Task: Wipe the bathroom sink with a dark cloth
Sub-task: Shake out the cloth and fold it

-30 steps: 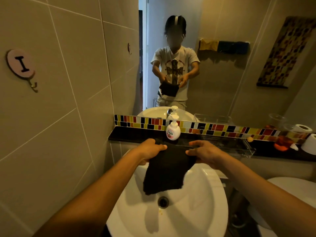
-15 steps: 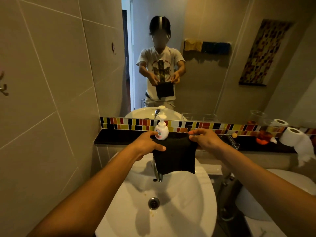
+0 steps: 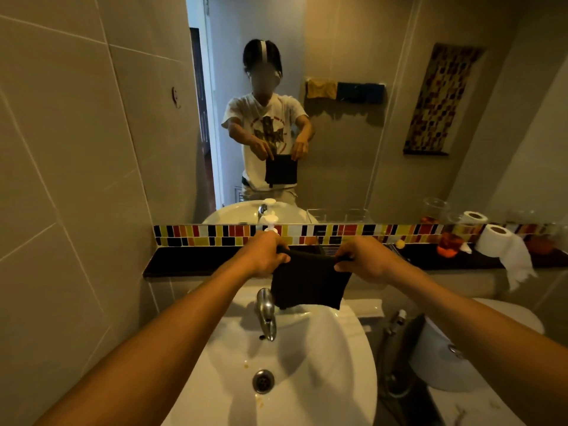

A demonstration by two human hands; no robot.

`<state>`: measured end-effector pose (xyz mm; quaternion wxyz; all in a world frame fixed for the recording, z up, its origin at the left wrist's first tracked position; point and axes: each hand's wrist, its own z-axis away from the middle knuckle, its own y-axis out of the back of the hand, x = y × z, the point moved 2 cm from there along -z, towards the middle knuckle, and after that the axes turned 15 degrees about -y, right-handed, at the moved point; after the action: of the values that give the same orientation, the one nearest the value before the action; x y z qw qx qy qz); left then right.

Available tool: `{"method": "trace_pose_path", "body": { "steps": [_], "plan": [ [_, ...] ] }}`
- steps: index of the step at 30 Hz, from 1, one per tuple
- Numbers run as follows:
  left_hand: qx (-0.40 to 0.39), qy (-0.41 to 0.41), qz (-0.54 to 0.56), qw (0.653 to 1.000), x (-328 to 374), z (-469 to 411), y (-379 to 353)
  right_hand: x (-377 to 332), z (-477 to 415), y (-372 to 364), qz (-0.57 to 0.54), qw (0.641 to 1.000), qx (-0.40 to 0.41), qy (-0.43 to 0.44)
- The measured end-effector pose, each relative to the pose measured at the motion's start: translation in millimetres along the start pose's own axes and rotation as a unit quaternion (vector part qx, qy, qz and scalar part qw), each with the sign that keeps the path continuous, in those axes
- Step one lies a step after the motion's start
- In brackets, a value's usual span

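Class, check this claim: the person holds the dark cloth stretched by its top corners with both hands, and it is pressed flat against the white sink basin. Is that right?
Not quite. The head view shows both hands, left and right, holding the dark cloth by its top corners, but it hangs in the air above the white sink basin, not pressed against it.

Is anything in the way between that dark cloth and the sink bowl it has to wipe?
Mostly not. The dark cloth hangs from the left hand and right hand above the back of the sink. Only the metal faucet juts out just below its left edge; the basin around the drain lies open.
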<state>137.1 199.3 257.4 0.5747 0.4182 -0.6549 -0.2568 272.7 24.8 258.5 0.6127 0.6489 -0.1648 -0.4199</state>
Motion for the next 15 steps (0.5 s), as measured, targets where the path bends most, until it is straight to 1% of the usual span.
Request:
{"method": "trace_pose_path", "body": {
  "steps": [4, 6, 9, 12, 15],
  "plan": [
    [-0.007, -0.014, -0.024, 1.0, 1, -20, -19, 22, -11, 10, 0.041, 0.999, 0.011, 0.0],
    [-0.014, -0.025, -0.026, 0.999, 3, -32, -28, 37, -19, 17, 0.039, 0.999, 0.007, -0.003],
    [-0.013, -0.052, -0.033, 0.998, 8, -51, -35, 59, -34, 28, 0.04, 0.999, -0.024, -0.005],
    [-0.02, -0.055, 0.027, 0.998, 8, -79, -40, 80, -55, 45, 0.022, 0.998, -0.053, 0.004],
    [-0.024, -0.051, 0.05, 0.997, 4, -110, -41, 100, -79, 63, -0.015, 0.996, -0.085, -0.002]
  ]
}}
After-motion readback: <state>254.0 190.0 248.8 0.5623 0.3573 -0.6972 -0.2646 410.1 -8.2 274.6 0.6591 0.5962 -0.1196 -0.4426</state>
